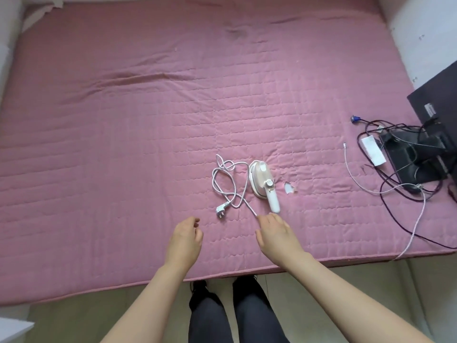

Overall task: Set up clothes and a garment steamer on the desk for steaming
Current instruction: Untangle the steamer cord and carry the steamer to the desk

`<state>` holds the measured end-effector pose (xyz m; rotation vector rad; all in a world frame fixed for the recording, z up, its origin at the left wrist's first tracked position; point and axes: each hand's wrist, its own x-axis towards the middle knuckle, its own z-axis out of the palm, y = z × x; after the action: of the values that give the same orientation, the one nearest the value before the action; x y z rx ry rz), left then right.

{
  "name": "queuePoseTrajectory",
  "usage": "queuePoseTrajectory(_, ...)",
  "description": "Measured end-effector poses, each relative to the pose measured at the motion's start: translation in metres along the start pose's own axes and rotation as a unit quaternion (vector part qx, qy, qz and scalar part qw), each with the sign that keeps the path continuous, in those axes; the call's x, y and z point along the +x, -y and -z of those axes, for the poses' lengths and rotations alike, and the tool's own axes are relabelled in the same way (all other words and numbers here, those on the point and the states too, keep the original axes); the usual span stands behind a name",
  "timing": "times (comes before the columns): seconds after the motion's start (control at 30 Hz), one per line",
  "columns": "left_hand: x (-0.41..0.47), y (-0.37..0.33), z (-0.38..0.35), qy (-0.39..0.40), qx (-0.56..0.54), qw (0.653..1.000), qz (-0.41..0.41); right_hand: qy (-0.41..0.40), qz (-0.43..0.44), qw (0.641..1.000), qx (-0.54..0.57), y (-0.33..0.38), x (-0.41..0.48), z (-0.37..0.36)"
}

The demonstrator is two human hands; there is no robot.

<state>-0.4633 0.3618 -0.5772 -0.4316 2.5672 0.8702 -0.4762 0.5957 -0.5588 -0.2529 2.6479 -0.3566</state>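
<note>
Our steamer (262, 183) lies on the pink bed (123, 144), its cord (226, 179) coiled beside it. Our right hand (277, 235), grip open and empty, nears its handle; our left hand (186, 237) hovers, loosely curled, empty.

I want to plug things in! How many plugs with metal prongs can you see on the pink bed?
1. The white plug lies left of the steamer, just past the left hand. More may hide in the cable tangle at right.

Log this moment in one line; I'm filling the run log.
steamer on pink cover | cord loose | right hand near handle | left hand empty
</note>
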Motion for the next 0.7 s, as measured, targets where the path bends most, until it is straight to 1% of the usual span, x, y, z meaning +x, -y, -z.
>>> queuePoseTrajectory(0.1, 0.027, -0.004, -0.032, 0.002, -0.022, 1.000, 0.019, 0.024, 0.010, 1.000, -0.003, -0.019, 0.033, -0.017)
queuePoseTrajectory(0.23, 0.068, 0.005, -0.074, 0.016, -0.022, 0.999, 0.025, 0.058, -0.002, 0.998, 0.002, -0.035, 0.077, -0.048)
queuePoseTrajectory(0.33, 0.102, 0.014, -0.102, 0.033, -0.011, 0.999, 0.034, 0.087, -0.039, 0.995, 0.039, -0.042, 0.111, -0.078)
queuePoseTrajectory(0.5, 0.156, 0.034, -0.146, 0.043, -0.065, 0.992, 0.102, 0.127, -0.115, 0.982, 0.083, -0.055, 0.159, -0.131)
queuePoseTrajectory(0.57, 0.171, 0.040, -0.161, 0.052, -0.022, 0.995, 0.087, 0.129, -0.119, 0.982, 0.072, -0.059, 0.172, -0.148)
queuePoseTrajectory(0.63, 0.182, 0.042, -0.176, 0.064, 0.058, 0.995, 0.046, 0.126, -0.123, 0.983, 0.057, -0.063, 0.183, -0.165)
queuePoseTrajectory(0.7, 0.188, 0.046, -0.191, 0.065, 0.115, 0.991, 0.001, 0.121, -0.136, 0.981, 0.060, -0.064, 0.192, -0.178)
